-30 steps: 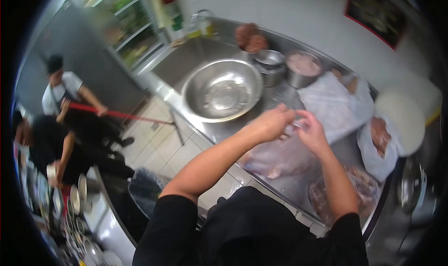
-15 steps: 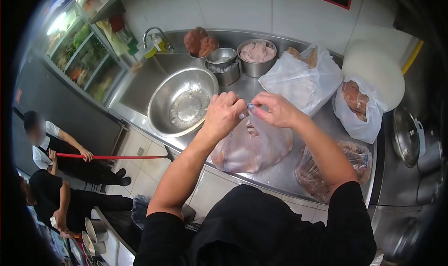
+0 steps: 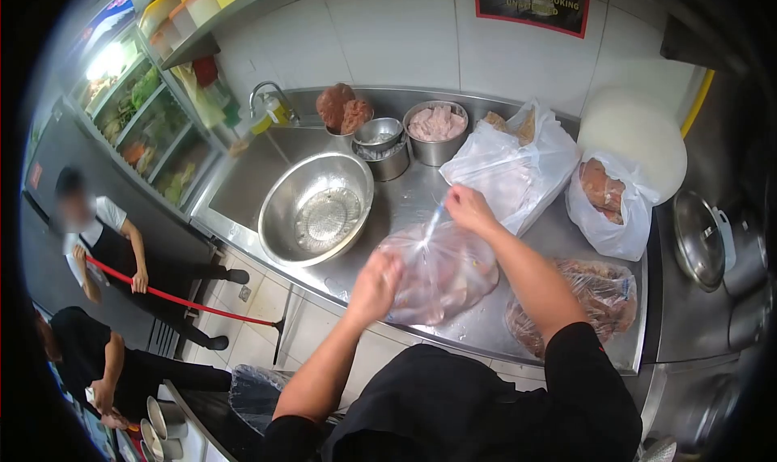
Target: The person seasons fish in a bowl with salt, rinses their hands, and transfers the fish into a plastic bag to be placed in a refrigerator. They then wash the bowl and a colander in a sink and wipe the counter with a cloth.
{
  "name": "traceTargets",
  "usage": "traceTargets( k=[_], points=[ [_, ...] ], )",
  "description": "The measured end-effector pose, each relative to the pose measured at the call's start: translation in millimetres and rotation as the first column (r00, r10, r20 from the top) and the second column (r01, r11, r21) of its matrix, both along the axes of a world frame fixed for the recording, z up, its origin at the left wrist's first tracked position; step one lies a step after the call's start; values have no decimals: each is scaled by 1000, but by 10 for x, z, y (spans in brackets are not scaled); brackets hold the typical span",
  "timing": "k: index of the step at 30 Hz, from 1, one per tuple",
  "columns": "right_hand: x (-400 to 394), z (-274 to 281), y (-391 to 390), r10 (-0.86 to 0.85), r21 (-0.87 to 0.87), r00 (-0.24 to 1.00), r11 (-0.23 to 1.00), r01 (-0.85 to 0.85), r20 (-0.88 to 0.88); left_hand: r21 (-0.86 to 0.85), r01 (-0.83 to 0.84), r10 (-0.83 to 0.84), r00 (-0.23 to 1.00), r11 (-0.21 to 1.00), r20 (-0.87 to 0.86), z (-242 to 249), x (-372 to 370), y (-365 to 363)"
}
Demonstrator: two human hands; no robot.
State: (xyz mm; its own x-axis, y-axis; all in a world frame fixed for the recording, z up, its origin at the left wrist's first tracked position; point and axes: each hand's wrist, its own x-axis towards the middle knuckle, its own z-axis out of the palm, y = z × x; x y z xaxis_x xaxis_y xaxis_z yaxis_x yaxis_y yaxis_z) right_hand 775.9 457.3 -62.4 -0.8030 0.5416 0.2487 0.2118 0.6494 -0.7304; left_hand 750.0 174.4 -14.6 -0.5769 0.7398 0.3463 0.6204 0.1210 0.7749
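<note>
A clear plastic bag (image 3: 441,280) of pale raw meat rests on the steel counter, its neck gathered into a twist. My right hand (image 3: 472,211) pinches the top end of that twist. Beside the bag's left side is my left hand (image 3: 375,287), its fingers smeared by motion. Left of the bag stands a wide steel bowl (image 3: 275,223), tilted, with a perforated-looking bottom. Behind my right hand lies a white plastic bag (image 3: 506,170) with brownish pieces at its opening. Under my right forearm is another clear bag (image 3: 611,292) of darker meat.
Along the back stand a steel pot (image 3: 437,150) of pink minced meat and smaller steel bowls (image 3: 378,134). A sink (image 3: 243,183) is at left, a white bag (image 3: 609,231) of meat at right. Two people stand at left, one holding a red-handled floor tool (image 3: 178,300).
My hands have parted: the left dropped down along the bag, the right moved up holding the neck, now twisted. The red-handled tool and its holder shifted, and my view tilted upward.
</note>
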Motion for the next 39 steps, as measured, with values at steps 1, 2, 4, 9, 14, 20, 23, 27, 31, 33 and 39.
traceTargets(
  k=[1, 2, 4, 9, 14, 20, 23, 27, 31, 33, 39],
  points=[
    [-115, 192, -139, -20, -135, 994, 991, 6, -103, 141, -23, -8, 976, 990, 216, 189, -50, 145],
    [-192, 496, -384, 49, -477, 971, 864, -158, -233, 223, 33, -99, 951, 974, 293, 410, -61, 278],
    [-268, 752, -619, 37, -792, 929, 510, -334, -368, 329, 36, -150, 932, 944, 329, 477, -161, 537],
    [-266, 327, -235, -103, -942, 979, 306, -137, -176, 23, -16, 13, 989, 1000, 145, 93, -47, 338],
    [-212, 58, -85, -112, -881, 984, 467, -73, -141, -236, -129, 196, 938, 963, 287, -80, -190, 260],
    [62, 1024, -745, 608, 384, 709, 788, -482, -357, -95, -117, 105, 986, 989, -129, -245, -596, 856],
    [40, 711, -427, 453, 273, 820, 887, -373, -350, -92, -139, 130, 987, 986, -94, -94, -535, 878],
    [98, 474, -335, 499, -260, 855, 852, -455, 140, -149, -68, 58, 996, 987, -69, 15, -504, 914],
    [306, 554, -284, 315, 143, 947, 942, -304, -67, -325, 111, -24, 965, 939, 259, 132, -688, 885],
    [497, 554, -258, 303, 355, 940, 905, -234, -154, -363, 286, -48, 838, 887, 544, 318, -701, 837],
    [1003, 403, -417, 549, 378, 753, 652, -658, 364, -360, 417, -230, 858, 835, 459, 246, -754, 690]
  ],
)
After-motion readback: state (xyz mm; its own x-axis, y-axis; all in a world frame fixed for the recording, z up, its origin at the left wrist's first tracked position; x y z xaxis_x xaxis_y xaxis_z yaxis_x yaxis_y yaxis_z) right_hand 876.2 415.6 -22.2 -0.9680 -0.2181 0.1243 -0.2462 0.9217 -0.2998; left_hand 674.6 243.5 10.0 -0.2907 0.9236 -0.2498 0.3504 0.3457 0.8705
